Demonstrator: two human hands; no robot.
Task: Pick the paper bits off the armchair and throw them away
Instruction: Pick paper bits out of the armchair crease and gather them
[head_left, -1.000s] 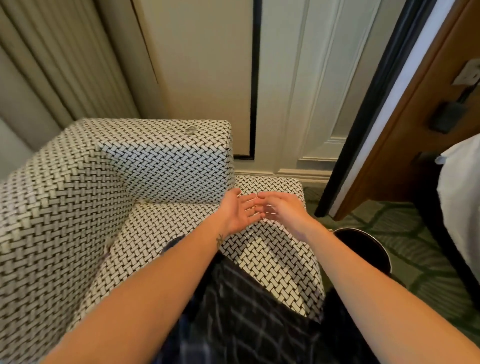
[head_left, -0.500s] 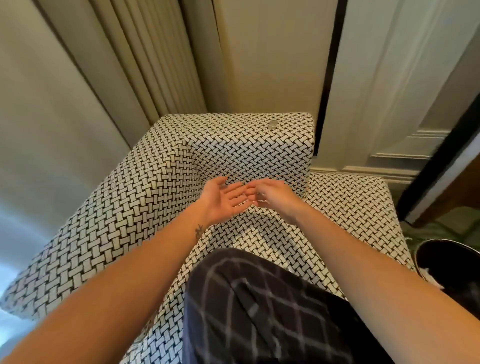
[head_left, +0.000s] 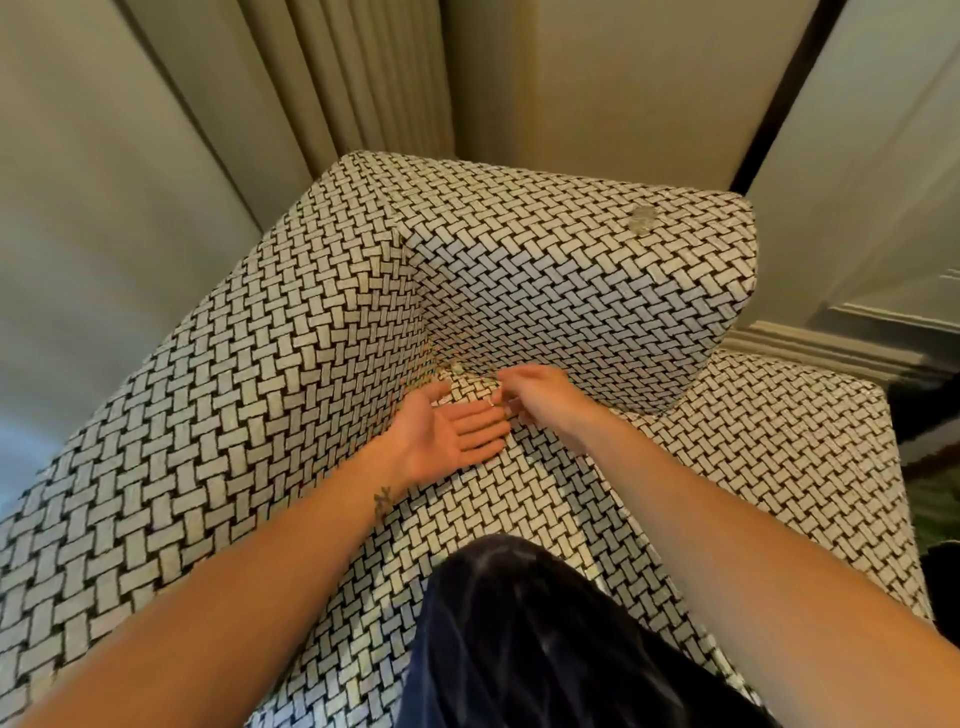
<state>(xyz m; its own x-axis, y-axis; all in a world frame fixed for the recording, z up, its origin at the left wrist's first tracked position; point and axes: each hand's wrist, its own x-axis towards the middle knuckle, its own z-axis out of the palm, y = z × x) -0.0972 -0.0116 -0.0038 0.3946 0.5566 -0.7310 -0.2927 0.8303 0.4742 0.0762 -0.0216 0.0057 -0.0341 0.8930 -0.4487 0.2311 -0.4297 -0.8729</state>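
The armchair (head_left: 322, 332) has a black-and-white woven cover. Small pale paper bits (head_left: 457, 368) lie in the back corner of the seat, where the cushion meets the backrest. Another crumpled paper bit (head_left: 642, 219) sits on top of the far armrest. My left hand (head_left: 451, 436) lies palm up and open on the seat just before that corner. My right hand (head_left: 540, 397) hovers at the left fingertips, its fingers curled and pinching what looks like a tiny paper bit (head_left: 492, 401).
My knee in dark checked trousers (head_left: 519, 634) rests on the seat cushion. Beige curtains (head_left: 363, 78) and wall panels stand close behind the chair. A strip of green carpet (head_left: 935, 499) shows at the right edge.
The view swung left, and the black bin and the doorway dropped out of sight. Both hands moved forward to the seat's back corner, and the left palm flattened.
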